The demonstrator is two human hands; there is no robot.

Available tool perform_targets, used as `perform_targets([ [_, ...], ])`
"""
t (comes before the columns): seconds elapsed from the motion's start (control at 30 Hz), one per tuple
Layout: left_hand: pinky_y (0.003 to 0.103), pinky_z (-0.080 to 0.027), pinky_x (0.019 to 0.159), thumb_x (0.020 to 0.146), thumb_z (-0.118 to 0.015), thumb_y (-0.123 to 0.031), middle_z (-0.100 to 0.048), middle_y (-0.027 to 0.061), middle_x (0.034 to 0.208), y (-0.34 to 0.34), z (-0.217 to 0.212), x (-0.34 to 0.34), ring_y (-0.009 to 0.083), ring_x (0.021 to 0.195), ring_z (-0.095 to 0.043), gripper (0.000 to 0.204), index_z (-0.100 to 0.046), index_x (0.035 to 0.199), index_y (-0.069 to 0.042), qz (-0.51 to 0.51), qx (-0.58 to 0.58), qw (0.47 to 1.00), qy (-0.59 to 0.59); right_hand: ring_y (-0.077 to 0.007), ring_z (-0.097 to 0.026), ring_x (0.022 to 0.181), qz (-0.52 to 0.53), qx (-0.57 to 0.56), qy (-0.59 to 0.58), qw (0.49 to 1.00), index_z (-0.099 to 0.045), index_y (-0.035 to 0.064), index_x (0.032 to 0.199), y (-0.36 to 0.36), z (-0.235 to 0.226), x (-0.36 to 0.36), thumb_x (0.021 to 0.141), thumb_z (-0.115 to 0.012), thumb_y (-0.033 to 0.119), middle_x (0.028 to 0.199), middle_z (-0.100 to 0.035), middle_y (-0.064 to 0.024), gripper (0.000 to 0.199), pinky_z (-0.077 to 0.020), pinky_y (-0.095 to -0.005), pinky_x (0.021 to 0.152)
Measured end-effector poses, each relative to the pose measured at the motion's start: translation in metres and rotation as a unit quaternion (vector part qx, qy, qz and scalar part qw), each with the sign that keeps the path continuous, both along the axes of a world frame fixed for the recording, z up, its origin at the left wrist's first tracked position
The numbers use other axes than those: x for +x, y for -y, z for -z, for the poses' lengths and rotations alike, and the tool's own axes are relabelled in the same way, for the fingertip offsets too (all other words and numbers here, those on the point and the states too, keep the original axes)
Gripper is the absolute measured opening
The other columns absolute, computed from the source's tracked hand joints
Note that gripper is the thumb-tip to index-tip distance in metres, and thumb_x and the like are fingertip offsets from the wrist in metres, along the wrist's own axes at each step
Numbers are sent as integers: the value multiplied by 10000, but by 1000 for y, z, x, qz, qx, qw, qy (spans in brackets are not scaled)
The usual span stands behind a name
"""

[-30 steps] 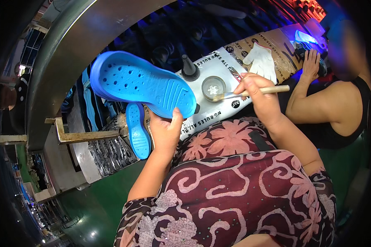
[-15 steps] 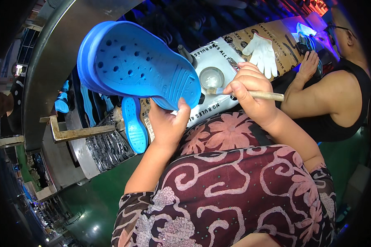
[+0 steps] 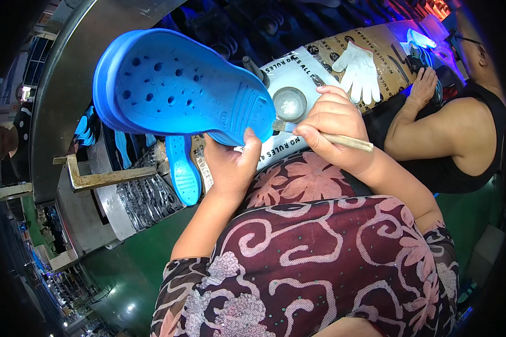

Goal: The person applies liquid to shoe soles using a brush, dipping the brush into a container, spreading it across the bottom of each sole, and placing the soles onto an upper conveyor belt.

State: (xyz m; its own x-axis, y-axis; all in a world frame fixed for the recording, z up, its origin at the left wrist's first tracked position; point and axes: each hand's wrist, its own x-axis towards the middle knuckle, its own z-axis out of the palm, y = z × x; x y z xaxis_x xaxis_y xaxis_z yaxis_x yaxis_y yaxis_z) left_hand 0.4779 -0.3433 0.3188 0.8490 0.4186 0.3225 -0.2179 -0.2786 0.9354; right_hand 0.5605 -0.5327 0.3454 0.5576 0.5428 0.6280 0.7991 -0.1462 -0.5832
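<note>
A large blue shoe sole (image 3: 180,84) with raised sides and several small holes hangs in front of me. My left hand (image 3: 233,163) grips it by its narrower near-right end, thumb on the inner face, fingers hidden underneath. In my right hand (image 3: 337,126) is a brush (image 3: 347,141) with a pale wooden handle, pinched near its bristles. The bristle tip is at the edge of the sole's narrow end; whether it touches I cannot tell. Just beyond the brush a small round grey bowl (image 3: 290,105) with whitish contents stands on white plastic sheeting (image 3: 287,147).
A flat blue insole (image 3: 184,168) lies left of my left wrist. A white glove (image 3: 360,73) rests on taped brown cardboard (image 3: 385,53). An angled metal bracket (image 3: 107,178) juts out at left below a curved metal frame (image 3: 62,73). A co-worker (image 3: 455,123) sits close on the right.
The brush has moved left from beside the bowl to the sole's narrow end. The sole's wide end has shifted slightly left, with my left hand still holding it.
</note>
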Motion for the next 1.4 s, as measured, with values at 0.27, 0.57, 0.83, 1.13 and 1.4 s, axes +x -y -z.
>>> perform_targets([
  [0.27,324,-428,899,806,-563,36,-538,133,1080,-2,-3,-3,182,966,-554,404,-391,1172,36,42,11,999,2,-212,-553,618,1,49,-22,999,-668,77,704,2,1,1,822,-615,189,622,-588,-44,172,-410,-380,843],
  [0.57,319,-436,892,781,-573,54,-546,145,1096,-3,9,5,197,969,-565,432,-408,1180,48,16,21,998,62,-208,-552,613,13,42,-21,999,-654,77,666,-3,-2,-1,850,-579,199,619,-596,-39,233,-404,-379,847],
  [0.83,339,-449,884,768,-585,18,-558,155,1098,-2,7,3,225,973,-576,415,-453,1161,50,13,13,996,90,-203,-575,634,1,30,-69,997,-650,59,677,0,-2,-2,885,-547,190,640,-627,-36,266,-408,-393,855],
  [1.13,309,-444,869,785,-609,-52,-558,140,1055,2,-2,6,198,944,-567,440,-399,1164,30,-29,-34,999,28,-210,-550,608,41,30,-60,997,-642,53,674,3,1,0,902,-531,175,617,-600,-46,281,-409,-383,843],
  [1.4,347,-440,906,761,-564,-63,-548,176,1107,-4,-5,7,235,996,-571,658,-267,1335,59,-45,65,997,25,-133,-498,605,93,111,-172,974,-624,12,672,22,6,-3,965,-443,201,625,-569,-46,393,-380,-353,893],
])
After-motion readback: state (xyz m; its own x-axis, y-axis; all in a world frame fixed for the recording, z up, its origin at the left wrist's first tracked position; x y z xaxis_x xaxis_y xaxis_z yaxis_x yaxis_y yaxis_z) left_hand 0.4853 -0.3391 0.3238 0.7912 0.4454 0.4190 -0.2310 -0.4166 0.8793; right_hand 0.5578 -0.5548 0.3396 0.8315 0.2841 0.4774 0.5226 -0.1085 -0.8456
